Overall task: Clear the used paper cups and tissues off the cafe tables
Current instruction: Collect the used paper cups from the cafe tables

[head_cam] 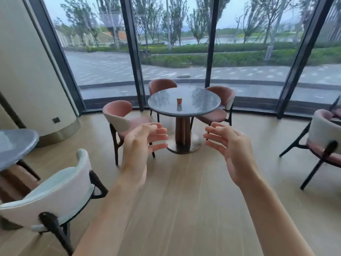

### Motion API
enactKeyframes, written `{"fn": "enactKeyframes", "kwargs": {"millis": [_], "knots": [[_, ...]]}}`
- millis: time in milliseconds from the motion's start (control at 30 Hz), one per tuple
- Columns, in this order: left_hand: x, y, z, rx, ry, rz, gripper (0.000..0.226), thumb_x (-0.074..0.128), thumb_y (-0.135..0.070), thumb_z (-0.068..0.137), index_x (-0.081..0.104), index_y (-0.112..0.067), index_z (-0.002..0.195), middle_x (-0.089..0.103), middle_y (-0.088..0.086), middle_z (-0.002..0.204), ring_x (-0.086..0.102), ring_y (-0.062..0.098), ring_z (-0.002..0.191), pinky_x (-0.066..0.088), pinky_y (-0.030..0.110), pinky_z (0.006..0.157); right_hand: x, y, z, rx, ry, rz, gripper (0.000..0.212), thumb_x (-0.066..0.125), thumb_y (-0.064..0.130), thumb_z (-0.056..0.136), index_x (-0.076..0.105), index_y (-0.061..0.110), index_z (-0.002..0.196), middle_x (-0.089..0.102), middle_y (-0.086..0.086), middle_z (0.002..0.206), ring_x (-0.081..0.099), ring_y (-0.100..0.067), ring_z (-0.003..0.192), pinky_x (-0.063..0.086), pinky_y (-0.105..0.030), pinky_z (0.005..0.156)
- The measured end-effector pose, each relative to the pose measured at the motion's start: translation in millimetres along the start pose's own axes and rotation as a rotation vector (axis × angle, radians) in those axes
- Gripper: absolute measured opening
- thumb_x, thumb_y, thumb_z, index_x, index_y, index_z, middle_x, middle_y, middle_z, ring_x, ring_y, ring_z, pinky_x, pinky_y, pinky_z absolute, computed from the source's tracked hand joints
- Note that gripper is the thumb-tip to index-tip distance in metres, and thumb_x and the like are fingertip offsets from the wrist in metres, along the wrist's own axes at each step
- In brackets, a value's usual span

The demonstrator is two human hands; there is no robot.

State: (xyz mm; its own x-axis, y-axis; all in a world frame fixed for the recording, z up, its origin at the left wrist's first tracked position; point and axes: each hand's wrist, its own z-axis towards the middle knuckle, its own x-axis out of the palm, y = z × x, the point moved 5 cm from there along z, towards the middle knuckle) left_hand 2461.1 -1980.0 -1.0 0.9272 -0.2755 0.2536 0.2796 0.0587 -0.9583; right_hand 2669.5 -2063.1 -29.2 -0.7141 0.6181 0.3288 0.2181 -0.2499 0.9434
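Observation:
A small orange paper cup [179, 100] stands upright near the middle of a round grey table [203, 106] by the windows. No tissue shows on that table. My left hand [140, 145] and my right hand [230, 146] are raised in front of me over the floor, palms facing each other, fingers loosely extended. Both hold nothing and are well short of the table.
Three pink chairs [120, 115] surround the far table. A second grey table [14, 145] and a white-backed chair [55, 193] are at near left. Another chair [323, 139] stands at right. Wooden floor [184, 191] lies between me and the far table.

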Motion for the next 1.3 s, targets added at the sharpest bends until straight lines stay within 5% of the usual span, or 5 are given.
{"fn": "enactKeyframes", "kwargs": {"millis": [867, 1300], "knots": [[169, 165, 620, -0.071, 0.006, -0.012, 0.022, 0.050, -0.012, 0.100, 0.070, -0.003, 0.100, 0.074, 0.015, 0.096, 0.071, 0.030, 0.092, 0.058, 0.040, 0.079, 72, -90, 616, 0.019, -0.081, -0.093, 0.018, 0.054, 0.007, 0.099, 0.069, 0.007, 0.109, 0.076, -0.013, 0.104, 0.073, -0.027, 0.099, 0.060, -0.036, 0.089], [228, 259, 938, -0.167, -0.052, -0.042, 0.021, 0.051, -0.009, 0.100, 0.071, -0.001, 0.098, 0.073, 0.019, 0.096, 0.071, 0.034, 0.093, 0.058, 0.052, 0.089, 136, -143, 945, 0.042, -0.081, -0.296, 0.016, 0.057, 0.014, 0.101, 0.069, 0.013, 0.111, 0.076, -0.003, 0.103, 0.074, -0.017, 0.095, 0.060, -0.027, 0.080]]}}
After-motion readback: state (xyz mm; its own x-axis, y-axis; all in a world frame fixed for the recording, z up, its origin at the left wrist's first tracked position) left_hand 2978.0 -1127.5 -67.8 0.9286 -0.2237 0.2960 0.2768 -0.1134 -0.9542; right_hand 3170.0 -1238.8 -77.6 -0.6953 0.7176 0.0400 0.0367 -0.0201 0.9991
